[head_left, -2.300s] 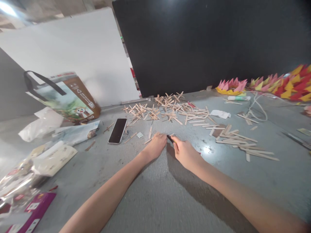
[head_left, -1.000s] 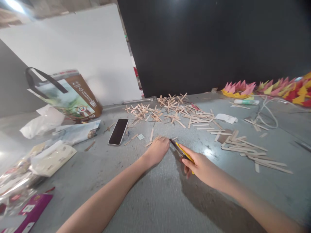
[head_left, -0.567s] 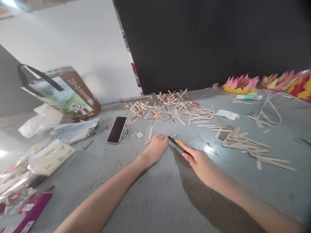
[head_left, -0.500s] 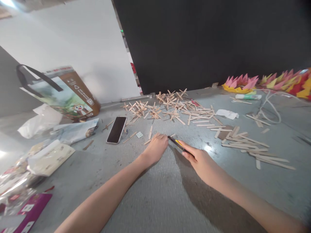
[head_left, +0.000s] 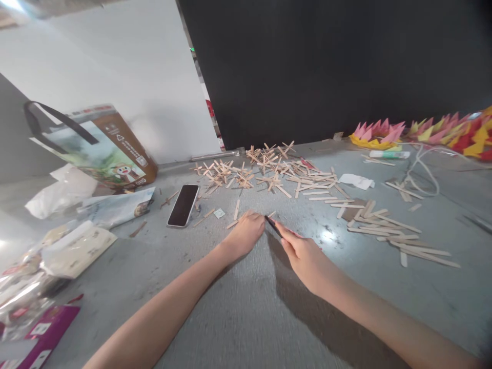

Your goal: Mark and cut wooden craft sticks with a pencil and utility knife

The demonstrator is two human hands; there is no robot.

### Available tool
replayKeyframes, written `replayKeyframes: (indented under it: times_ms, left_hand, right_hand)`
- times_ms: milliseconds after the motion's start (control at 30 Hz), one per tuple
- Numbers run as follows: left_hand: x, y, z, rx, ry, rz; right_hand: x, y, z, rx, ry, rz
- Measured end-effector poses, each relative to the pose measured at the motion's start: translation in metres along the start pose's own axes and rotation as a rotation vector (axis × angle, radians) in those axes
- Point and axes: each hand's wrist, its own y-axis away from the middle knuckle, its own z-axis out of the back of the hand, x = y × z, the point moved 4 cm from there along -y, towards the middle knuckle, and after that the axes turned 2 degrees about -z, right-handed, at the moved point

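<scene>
My right hand (head_left: 307, 256) is closed around a slim black utility knife (head_left: 272, 224), its front end angled toward the fingertips of my left hand. The fingers of my left hand (head_left: 248, 231) are curled down on the table, pressing on a wooden craft stick (head_left: 232, 224), most of which they cover. A short wooden end (head_left: 271, 214) shows just beyond the knife tip; I cannot tell if it is the same stick. Another loose stick (head_left: 236, 209) lies just behind my left hand. Sticks joined into star shapes (head_left: 244, 177) are piled farther back.
Loose craft sticks (head_left: 400, 230) spread over the right side. A phone (head_left: 183, 206) lies left of my hands, near a carrier bag (head_left: 111, 148) and plastic packets (head_left: 77, 251). At the back right are folded paper pieces (head_left: 378, 132), a glue stick (head_left: 389, 154) and a white cable (head_left: 432, 179).
My right hand has shifted slightly left and rolled, so the knife's yellow part no longer shows. The left hand stays nearly in place. The view has turned slightly.
</scene>
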Motion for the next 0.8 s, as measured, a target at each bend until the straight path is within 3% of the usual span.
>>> replayKeyframes:
  times_ms: [167, 300, 567, 800]
  left_hand:
    - [-0.001, -0.001, -0.002, -0.023, -0.012, 0.029]
    - [0.001, -0.002, -0.005, -0.052, 0.027, 0.074]
    - [-0.002, -0.002, -0.001, -0.010, 0.002, 0.049]
    - [-0.008, -0.004, 0.000, 0.018, -0.079, 0.013]
  right_hand:
    - [0.000, -0.007, -0.001, 0.055, 0.011, -0.086]
    - [0.004, 0.004, 0.004, -0.009, 0.004, -0.024]
    - [-0.001, -0.002, 0.005, 0.053, 0.023, -0.107]
    - [-0.005, 0.011, -0.005, -0.073, 0.021, 0.007]
